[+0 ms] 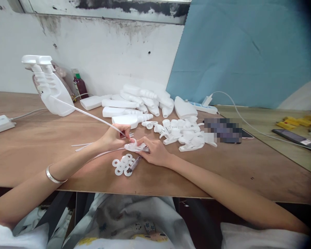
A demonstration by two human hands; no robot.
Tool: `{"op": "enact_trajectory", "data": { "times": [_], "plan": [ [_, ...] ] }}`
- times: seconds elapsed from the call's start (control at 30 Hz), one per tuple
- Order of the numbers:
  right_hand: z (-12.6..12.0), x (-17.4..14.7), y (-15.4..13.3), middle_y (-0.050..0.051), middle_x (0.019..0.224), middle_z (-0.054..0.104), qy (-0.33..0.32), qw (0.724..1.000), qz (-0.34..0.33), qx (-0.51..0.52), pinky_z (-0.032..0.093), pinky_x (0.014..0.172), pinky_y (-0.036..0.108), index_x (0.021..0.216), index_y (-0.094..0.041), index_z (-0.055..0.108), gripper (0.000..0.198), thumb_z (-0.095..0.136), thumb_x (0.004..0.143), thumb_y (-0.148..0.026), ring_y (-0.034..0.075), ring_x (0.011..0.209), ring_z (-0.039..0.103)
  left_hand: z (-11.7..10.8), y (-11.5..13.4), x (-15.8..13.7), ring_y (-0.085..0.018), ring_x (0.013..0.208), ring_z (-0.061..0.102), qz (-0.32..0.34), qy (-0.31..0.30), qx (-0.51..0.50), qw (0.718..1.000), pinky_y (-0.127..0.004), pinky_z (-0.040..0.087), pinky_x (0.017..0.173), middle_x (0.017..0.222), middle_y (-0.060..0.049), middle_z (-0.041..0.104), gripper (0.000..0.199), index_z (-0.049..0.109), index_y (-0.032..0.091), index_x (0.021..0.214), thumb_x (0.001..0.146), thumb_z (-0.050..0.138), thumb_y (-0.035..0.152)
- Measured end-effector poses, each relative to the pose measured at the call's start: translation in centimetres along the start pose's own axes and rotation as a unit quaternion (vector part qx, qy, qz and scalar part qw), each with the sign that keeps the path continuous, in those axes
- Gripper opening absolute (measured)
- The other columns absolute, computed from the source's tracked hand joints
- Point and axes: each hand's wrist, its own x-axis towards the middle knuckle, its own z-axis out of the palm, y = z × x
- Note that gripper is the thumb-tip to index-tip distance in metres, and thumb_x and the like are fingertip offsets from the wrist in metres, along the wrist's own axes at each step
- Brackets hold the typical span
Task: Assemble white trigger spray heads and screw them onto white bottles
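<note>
My left hand (114,137) pinches the lower end of a long thin white plastic tube (90,116), which slants up to the left. My right hand (157,152) grips a white trigger spray head (132,146), and the tube's end meets it; whether it sits inside is hidden by my fingers. Just below, several flat white ring washers (123,162) lie in a small heap with a pen (134,164) beside them. More thin white tubes (81,145) lie on the table under my left wrist.
Behind my hands are piled white bottles (124,103); several loose spray heads (176,131) lie to the right. Assembled spray bottles (54,90) stand at left near a sauce bottle (79,84). Phones (223,130) and a power strip (206,108) with cable occupy the right side.
</note>
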Motion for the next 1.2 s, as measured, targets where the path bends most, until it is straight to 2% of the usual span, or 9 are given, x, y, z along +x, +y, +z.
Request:
{"op": "enact_trajectory", "data": {
  "times": [0.23, 0.37, 0.5, 0.57, 0.73, 0.97, 1.07, 1.2],
  "plan": [
    [0.2, -0.2, 0.2, 0.001, 0.082, 0.067, 0.007, 1.0, -0.015, -0.012, 0.042, 0.06, 0.022, 0.089, -0.02, 0.052, 0.013, 0.056, 0.08, -0.028, 0.013, 0.064, 0.061, 0.6, 0.9, -0.1, -0.003, 0.044, 0.028, -0.02, -0.033, -0.04, 0.998, -0.017, 0.021, 0.04, 0.046, 0.006, 0.033, 0.032, 0.034, 0.015, 0.048, 0.061, 0.063, 0.019],
    [0.2, -0.3, 0.4, 0.001, 0.077, 0.066, 0.005, 1.0, -0.009, -0.01, 0.041, 0.058, 0.022, 0.09, -0.019, 0.052, 0.014, 0.056, 0.08, -0.029, 0.013, 0.061, 0.06, 0.6, 0.0, -0.2, -0.004, 0.044, 0.031, -0.032, -0.017, -0.047, 0.998, -0.016, 0.024, 0.04, 0.047, 0.005, 0.036, 0.031, 0.038, 0.014, 0.052, 0.062, 0.066, 0.023],
    [0.1, -0.1, 0.2, 0.002, 0.083, 0.065, 0.005, 1.0, 0.002, -0.003, 0.041, 0.057, 0.022, 0.091, -0.02, 0.049, 0.017, 0.057, 0.078, -0.027, 0.014, 0.061, 0.06, 0.6, -1.1, -0.4, -0.004, 0.042, 0.031, -0.051, 0.012, -0.04, 0.998, -0.016, 0.022, 0.038, 0.049, 0.006, 0.039, 0.031, 0.042, 0.014, 0.061, 0.065, 0.068, 0.031],
    [0.0, 0.0, 0.1, 0.002, 0.086, 0.065, -0.001, 1.0, 0.005, -0.001, 0.041, 0.057, 0.022, 0.092, -0.02, 0.048, 0.018, 0.058, 0.078, -0.026, 0.014, 0.062, 0.061, 0.6, -1.3, -0.5, -0.004, 0.042, 0.032, -0.063, 0.009, -0.035, 0.997, -0.015, 0.022, 0.037, 0.048, 0.006, 0.04, 0.03, 0.045, 0.014, 0.064, 0.066, 0.068, 0.033],
    [-0.2, 0.1, 0.0, 0.001, 0.084, 0.064, -0.014, 1.0, 0.022, 0.003, 0.042, 0.061, 0.024, 0.093, -0.021, 0.047, 0.021, 0.059, 0.078, -0.027, 0.015, 0.065, 0.061, 0.1, -1.3, -0.6, -0.008, 0.051, 0.047, -0.083, -0.029, -0.086, 0.992, -0.018, 0.036, 0.045, 0.061, 0.0, 0.056, 0.031, 0.055, 0.012, 0.078, 0.066, 0.069, 0.037],
    [-0.1, 0.1, 0.1, 0.002, 0.086, 0.064, -0.023, 0.999, 0.034, 0.007, 0.043, 0.058, 0.024, 0.095, -0.021, 0.047, 0.022, 0.058, 0.078, -0.028, 0.016, 0.066, 0.062, -1.8, -0.7, -0.3, -0.013, 0.067, 0.056, -0.051, -0.073, -0.055, 0.994, -0.024, 0.044, 0.059, 0.075, -0.004, 0.062, 0.029, 0.057, 0.013, 0.084, 0.067, 0.068, 0.034],
    [0.0, 0.0, 0.2, 0.003, 0.084, 0.064, -0.027, 0.999, 0.04, 0.007, 0.044, 0.059, 0.024, 0.096, -0.021, 0.046, 0.022, 0.057, 0.079, -0.03, 0.016, 0.067, 0.062, -3.7, -1.8, 0.4, -0.013, 0.068, 0.056, -0.036, -0.035, -0.058, 0.997, -0.024, 0.044, 0.062, 0.072, -0.003, 0.06, 0.027, 0.058, 0.012, 0.075, 0.064, 0.07, 0.033],
    [-0.1, 0.0, 0.2, 0.003, 0.082, 0.064, -0.024, 0.999, 0.041, -0.001, 0.044, 0.059, 0.025, 0.095, -0.02, 0.047, 0.022, 0.058, 0.079, -0.03, 0.017, 0.067, 0.062, -7.1, -6.2, 0.9, -0.013, 0.064, 0.055, -0.062, 0.085, 0.003, 0.994, -0.024, 0.042, 0.059, 0.071, -0.004, 0.061, 0.028, 0.057, 0.014, 0.07, 0.062, 0.07, 0.037]
  ]
}}
